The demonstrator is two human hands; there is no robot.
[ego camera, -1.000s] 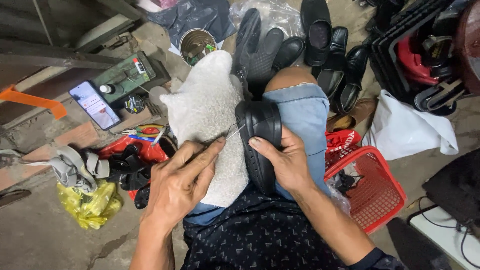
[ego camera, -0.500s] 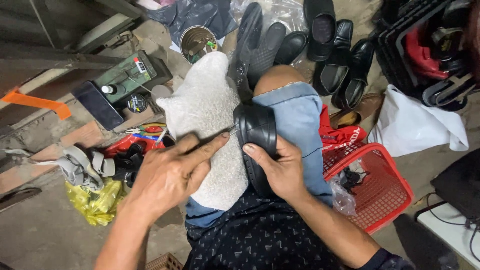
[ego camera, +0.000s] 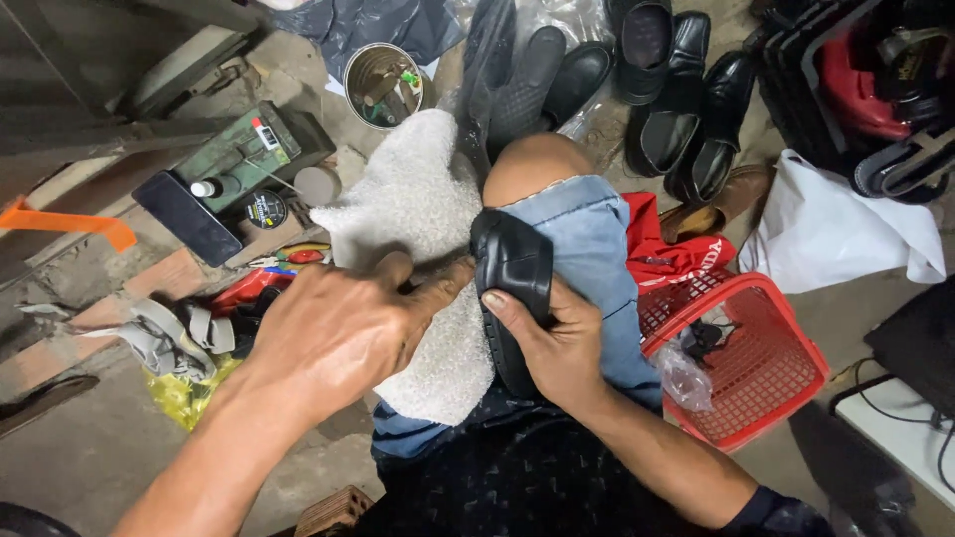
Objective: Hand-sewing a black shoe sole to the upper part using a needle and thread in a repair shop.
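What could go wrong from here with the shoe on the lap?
The right hand alone pins the black shoe, held on edge between the knees; it could tip off.
The left hand works against it over the loose white towel, which may slide.

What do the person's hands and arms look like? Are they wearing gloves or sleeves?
No gloves: both hands are bare. The left hand has a bare forearm with no watch or ring showing. The right hand also looks bare of rings, with short fingernails; a dark sleeve cuff shows at that arm's far end, near the picture's bottom edge.
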